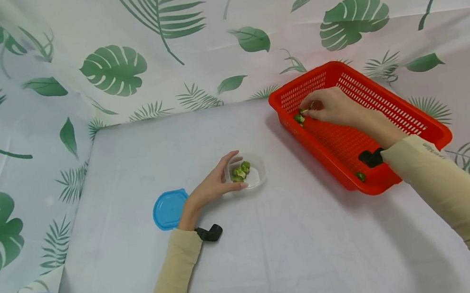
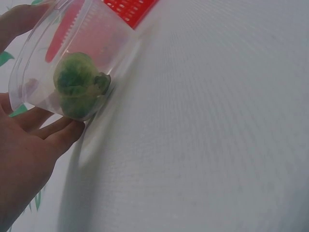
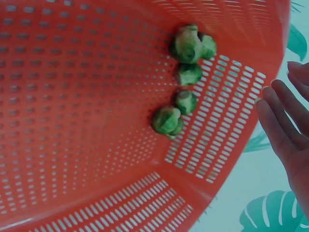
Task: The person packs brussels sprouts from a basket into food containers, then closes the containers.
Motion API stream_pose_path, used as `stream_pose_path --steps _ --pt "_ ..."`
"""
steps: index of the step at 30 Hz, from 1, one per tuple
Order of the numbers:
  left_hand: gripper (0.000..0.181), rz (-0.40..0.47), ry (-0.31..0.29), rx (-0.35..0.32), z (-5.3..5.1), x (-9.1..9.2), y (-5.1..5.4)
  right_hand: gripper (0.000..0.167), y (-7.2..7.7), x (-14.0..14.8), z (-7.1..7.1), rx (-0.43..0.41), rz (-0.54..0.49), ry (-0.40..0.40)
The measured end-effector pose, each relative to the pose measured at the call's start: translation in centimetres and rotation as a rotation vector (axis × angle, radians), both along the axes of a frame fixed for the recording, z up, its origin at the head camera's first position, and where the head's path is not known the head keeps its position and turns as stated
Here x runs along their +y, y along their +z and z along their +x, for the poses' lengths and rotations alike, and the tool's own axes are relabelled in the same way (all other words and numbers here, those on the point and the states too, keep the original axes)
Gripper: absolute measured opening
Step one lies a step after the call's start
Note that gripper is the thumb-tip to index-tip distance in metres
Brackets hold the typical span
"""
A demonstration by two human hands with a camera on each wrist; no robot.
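Brussels sprouts point(image 1: 299, 118) cluster at the red basket's point(image 1: 337, 140) ten-o'clock end, with a lone sprout point(image 1: 360, 176) near six. They should be light, firm and apt to roll, best pinched round the middle. The right hand point(image 1: 334, 105) reaches over the cluster; whether its grip is clamped on one cannot be told. Toward eight o'clock, the left hand's point(image 1: 217, 179) grip curls round a clear tub point(image 1: 254, 177) holding sprouts, probably flexible, best steadied by its sides.
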State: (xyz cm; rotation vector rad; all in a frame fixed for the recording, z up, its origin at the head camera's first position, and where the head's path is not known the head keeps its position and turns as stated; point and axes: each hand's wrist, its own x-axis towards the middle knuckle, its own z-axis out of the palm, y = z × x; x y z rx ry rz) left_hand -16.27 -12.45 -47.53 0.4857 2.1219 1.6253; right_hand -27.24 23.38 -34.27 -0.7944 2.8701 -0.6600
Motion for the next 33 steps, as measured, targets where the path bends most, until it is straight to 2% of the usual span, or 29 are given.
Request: stream_pose_path --steps 11,19,33 --pt "0.093 -0.011 0.0 0.008 0.0 0.0 0.0 0.027 -2.3 0.0 -1.1 -0.081 0.014 -0.008" --pt "0.093 -0.004 -0.001 0.007 -0.1 0.0 -0.1 0.03 -3.9 0.1 -1.4 -0.124 0.033 -0.021" --pt "0.092 0.008 0.004 -0.008 -0.2 -0.1 -0.3 0.036 -5.7 -0.2 -2.0 -0.213 0.052 -0.024"
